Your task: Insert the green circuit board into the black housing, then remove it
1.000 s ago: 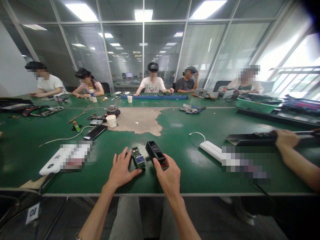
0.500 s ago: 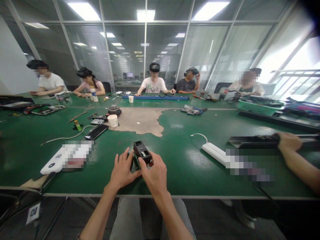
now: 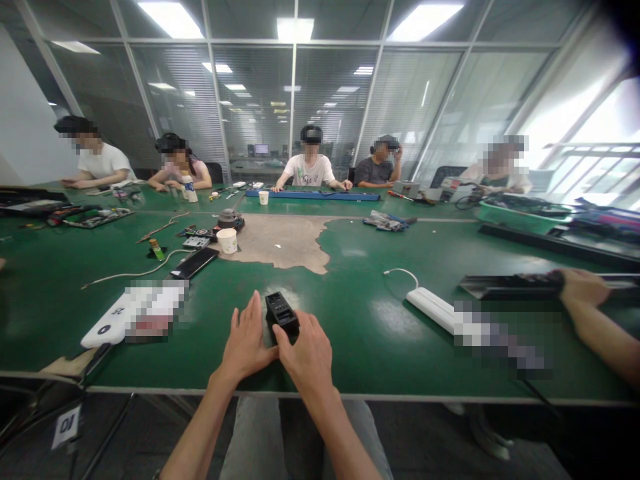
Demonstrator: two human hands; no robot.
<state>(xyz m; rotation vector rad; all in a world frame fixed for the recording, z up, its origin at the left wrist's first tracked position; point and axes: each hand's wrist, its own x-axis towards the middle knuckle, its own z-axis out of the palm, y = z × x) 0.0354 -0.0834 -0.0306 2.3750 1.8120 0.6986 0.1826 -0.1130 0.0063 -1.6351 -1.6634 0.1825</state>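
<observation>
A small black box-shaped electronic module (image 3: 281, 311) with slots and openings in its top stands on the green table (image 3: 360, 347) in front of me. My right hand (image 3: 306, 347) grips its near right end, thumb on the near side and fingers round the right side. My left hand (image 3: 249, 340) is open, fingers stretched out and held together, just left of the module. Its thumb reaches toward the module's near end; whether it touches cannot be made out. The module's lower right side is hidden by my right hand.
Left lie a white power bank (image 3: 107, 327) and a black phone (image 3: 196, 263), near a paper cup (image 3: 227, 241). A white strip-shaped device (image 3: 433, 308) lies right. Beyond it, another person's hand (image 3: 585, 288) rests on a long black part (image 3: 525, 285). Several people sit opposite.
The module has turned a little in my right hand; the green part and pale patch seen on it earlier no longer show. My left fingers have drawn closer together.
</observation>
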